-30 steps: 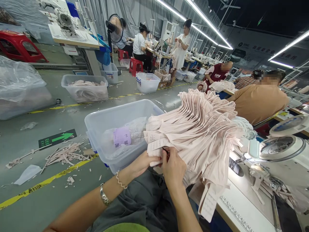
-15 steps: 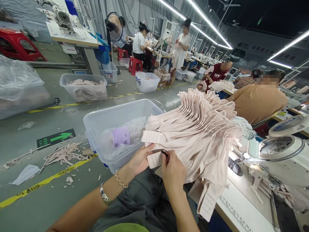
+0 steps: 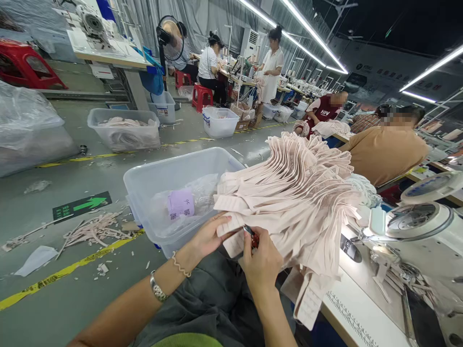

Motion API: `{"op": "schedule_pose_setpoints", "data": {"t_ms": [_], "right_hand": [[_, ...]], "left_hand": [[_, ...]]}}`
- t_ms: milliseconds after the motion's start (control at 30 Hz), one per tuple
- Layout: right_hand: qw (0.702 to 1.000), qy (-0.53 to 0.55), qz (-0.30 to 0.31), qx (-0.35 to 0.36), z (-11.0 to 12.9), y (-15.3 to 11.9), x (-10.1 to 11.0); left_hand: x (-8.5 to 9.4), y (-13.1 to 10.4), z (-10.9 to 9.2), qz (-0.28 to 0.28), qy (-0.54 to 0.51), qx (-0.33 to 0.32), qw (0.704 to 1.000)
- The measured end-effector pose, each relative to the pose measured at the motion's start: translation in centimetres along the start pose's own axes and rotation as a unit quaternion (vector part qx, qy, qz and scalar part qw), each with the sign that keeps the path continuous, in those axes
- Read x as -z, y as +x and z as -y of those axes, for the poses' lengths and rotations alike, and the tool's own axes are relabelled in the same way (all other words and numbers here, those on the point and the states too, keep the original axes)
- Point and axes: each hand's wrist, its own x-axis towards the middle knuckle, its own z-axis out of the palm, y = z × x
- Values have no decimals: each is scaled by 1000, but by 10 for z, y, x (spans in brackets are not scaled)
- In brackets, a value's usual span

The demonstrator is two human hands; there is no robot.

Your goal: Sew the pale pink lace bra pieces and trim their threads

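Observation:
A big bundle of pale pink fabric garments lies in folded layers from the sewing table's edge over my lap. My left hand pinches the end of one pale pink fabric band between thumb and fingers. In my right hand is a small pair of dark thread snips, its tip pointing up and left beside that band. Another band end hangs just below, between my hands. The snips' handles are mostly covered by my fingers.
A clear plastic bin with a purple-labelled bag stands to the left. At the right is a sewing machine on its table. Fabric scraps litter the floor. A co-worker in an orange-brown top sits beyond the bundle.
The snips have drawn slightly right and tilted up, away from my left fingers. My left hand now has the band end lifted a little, and the lower band end shows apart from it.

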Motion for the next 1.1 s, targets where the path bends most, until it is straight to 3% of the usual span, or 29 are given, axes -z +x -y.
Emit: {"op": "schedule_pose_setpoints", "data": {"t_ms": [200, 467, 633, 767, 833, 900, 1000, 1100], "right_hand": [[1000, -18, 12, -2, 1, -4, 4], [994, -87, 61, -6, 4, 7, -5], [991, -105, 84, -23, -1, 9, -14], [993, -77, 79, -28, -5, 6, -12], [997, -42, 61, -30, -5, 2, -8], [998, -20, 48, -30, -4, -2, -3], [998, -26, 45, -20, -1, -7, 2], [998, -44, 41, -16, 1, -7, 3]], "left_hand": [[-10, -3, -8, 16, -90, 20, 996], [-1, -6, 6, 61, -80, -22, 995], [1, -16, 24, 104, -4, 5, 995], [0, -13, 26, 38, 108, -12, 993], [-1, -7, 18, -15, 74, -50, 996], [-4, -3, 6, -41, 11, -34, 999], [-9, -3, -7, -35, -46, 30, 998], [-14, -6, -8, -24, -66, 38, 997]]}}
